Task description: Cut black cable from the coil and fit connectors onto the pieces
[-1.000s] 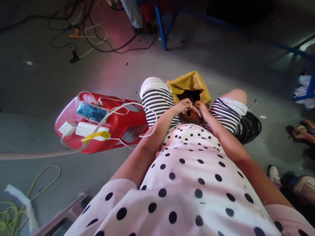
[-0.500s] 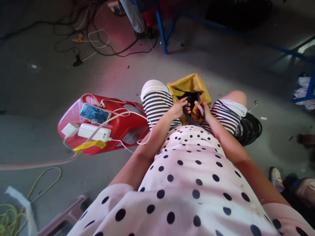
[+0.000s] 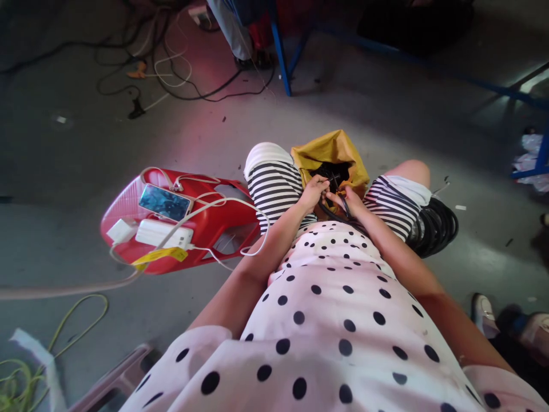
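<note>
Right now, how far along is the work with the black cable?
Possibly done: the dark contents inside the yellow bag, though their state is unclear. In hand: the left hand seems to pinch the black cable, while the right hand holds a dark looped handle, perhaps scissors. Perhaps left: the black coil beside the right leg, if it isn't already finished.

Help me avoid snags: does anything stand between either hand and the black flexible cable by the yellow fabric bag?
Nothing visible does: the left hand and right hand are both at the cable, beside the bag. The looping white cord curves near the left forearm, outside that space.
</note>
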